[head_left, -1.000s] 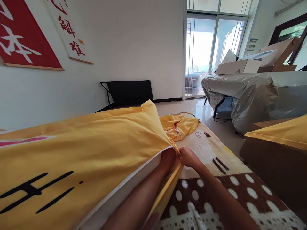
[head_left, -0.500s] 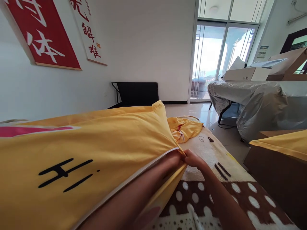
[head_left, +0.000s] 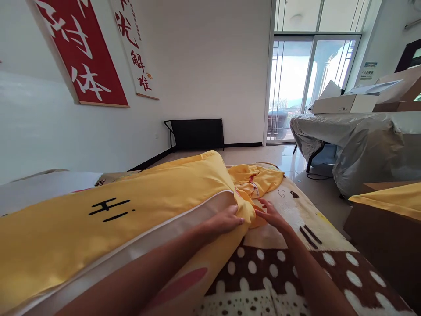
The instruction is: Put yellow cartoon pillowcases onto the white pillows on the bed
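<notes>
A long yellow pillowcase [head_left: 177, 184] with a black "Hi." print and a pink patch lies across the bed in front of me. Along its white-piped opening shows a pale, smooth pillow [head_left: 144, 239]. My left hand [head_left: 226, 219] is closed on the pillowcase near its right end, thumb on top of the fabric. Just to the right, my right hand [head_left: 272, 216] has its fingers apart, the tips against or very near the bunched corner. Behind the hands rests a crumpled yellow cloth [head_left: 259, 175] with red and white marks.
Beneath everything is a cream and brown dotted blanket [head_left: 296, 245]. A brown box [head_left: 381, 237] with yellow cloth on it stands at the right. Farther off are a plastic-covered table [head_left: 365, 140] bearing cartons [head_left: 342, 104] and a black folded frame [head_left: 199, 134] by the wall.
My left hand has come out of the pillowcase's opening and now holds it from outside. The right hand's fingers have loosened. The pillowcase has sunk lower, exposing the pale pillow.
</notes>
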